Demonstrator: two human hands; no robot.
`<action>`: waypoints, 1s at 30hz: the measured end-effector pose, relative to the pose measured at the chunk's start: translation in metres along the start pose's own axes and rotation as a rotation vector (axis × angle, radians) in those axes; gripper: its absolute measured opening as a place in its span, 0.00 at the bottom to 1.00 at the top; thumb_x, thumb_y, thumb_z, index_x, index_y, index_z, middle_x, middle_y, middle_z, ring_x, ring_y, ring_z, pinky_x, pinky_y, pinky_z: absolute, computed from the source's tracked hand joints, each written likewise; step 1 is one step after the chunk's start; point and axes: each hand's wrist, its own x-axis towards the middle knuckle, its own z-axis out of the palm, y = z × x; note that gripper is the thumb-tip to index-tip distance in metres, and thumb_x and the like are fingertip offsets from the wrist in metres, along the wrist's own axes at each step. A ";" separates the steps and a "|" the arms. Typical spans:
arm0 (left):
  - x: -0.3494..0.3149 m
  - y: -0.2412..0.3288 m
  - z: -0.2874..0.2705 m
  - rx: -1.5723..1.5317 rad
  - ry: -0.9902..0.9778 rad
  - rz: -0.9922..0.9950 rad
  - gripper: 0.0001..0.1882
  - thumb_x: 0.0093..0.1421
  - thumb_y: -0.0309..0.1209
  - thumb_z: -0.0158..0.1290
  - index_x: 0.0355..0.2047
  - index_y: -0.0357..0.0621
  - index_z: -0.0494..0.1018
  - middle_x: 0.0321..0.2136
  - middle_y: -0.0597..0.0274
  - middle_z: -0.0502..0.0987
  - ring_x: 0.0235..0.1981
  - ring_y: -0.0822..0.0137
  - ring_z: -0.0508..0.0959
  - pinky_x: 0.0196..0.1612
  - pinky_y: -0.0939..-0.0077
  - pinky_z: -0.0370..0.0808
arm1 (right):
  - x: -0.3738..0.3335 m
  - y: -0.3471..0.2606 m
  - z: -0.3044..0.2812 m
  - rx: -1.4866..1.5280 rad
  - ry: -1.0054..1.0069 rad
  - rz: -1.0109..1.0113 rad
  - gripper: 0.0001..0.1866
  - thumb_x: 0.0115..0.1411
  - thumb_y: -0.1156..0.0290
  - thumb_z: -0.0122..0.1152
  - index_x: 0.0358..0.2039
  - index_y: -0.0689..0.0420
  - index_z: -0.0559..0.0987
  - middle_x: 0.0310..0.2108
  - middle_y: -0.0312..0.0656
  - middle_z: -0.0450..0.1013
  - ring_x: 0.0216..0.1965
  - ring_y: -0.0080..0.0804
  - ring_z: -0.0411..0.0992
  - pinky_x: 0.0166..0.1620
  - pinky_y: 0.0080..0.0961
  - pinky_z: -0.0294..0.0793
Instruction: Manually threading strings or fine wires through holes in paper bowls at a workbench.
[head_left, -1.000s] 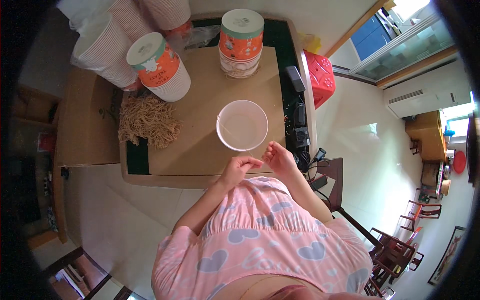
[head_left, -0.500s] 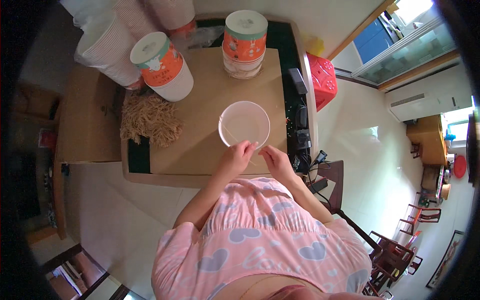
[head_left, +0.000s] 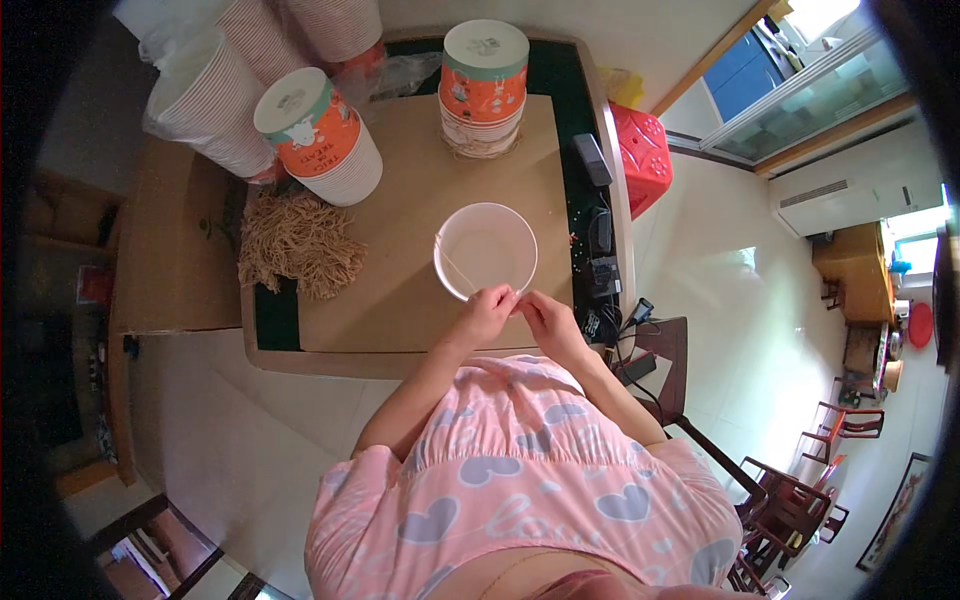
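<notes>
A white paper bucket [head_left: 502, 236] stands mouth up on the brown cardboard sheet [head_left: 400, 290]. A thin beige string [head_left: 456, 267] runs from the left of its rim across the opening toward my fingers. At the near rim my left hand [head_left: 487, 312] is closed in a pinch on the string. My right hand [head_left: 549, 322] is pinched closed beside it, fingertips meeting those of the left. Their fingers hide the string's end and part of the near rim. To the left lies a tangled bundle of beige strings [head_left: 300, 243].
Two upside-down stacks of orange-and-green paper buckets, one at the left [head_left: 325, 140] and one at the back [head_left: 484, 85], stand on the table. Bagged white bucket stacks [head_left: 205, 105] fill the back left. Black power adapters [head_left: 604, 275] line the right edge, near a red stool [head_left: 640, 160].
My right hand has moved left, so its fingertips now meet those of my left hand. The left hand has barely shifted. The bucket stays in place.
</notes>
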 end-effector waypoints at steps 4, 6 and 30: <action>0.002 -0.003 0.001 -0.013 0.053 -0.002 0.14 0.61 0.36 0.46 0.26 0.37 0.69 0.18 0.55 0.71 0.20 0.66 0.70 0.26 0.69 0.68 | 0.002 0.010 0.004 0.135 0.047 0.241 0.03 0.60 0.74 0.53 0.33 0.61 0.73 0.19 0.32 0.65 0.23 0.14 0.60 0.25 0.13 0.60; 0.002 -0.005 0.002 -0.024 0.075 -0.002 0.13 0.61 0.35 0.46 0.25 0.37 0.68 0.17 0.55 0.71 0.20 0.67 0.70 0.26 0.69 0.68 | 0.003 0.013 0.005 0.191 0.052 0.227 0.03 0.60 0.74 0.54 0.32 0.61 0.72 0.19 0.30 0.64 0.22 0.13 0.58 0.24 0.12 0.57; 0.048 -0.016 0.008 0.328 0.280 0.319 0.05 0.51 0.27 0.52 0.29 0.44 0.74 0.29 0.55 0.74 0.33 0.55 0.75 0.36 0.64 0.73 | 0.035 0.098 0.005 0.346 0.204 0.395 0.08 0.56 0.70 0.60 0.28 0.62 0.75 0.19 0.26 0.67 0.21 0.11 0.59 0.22 0.12 0.56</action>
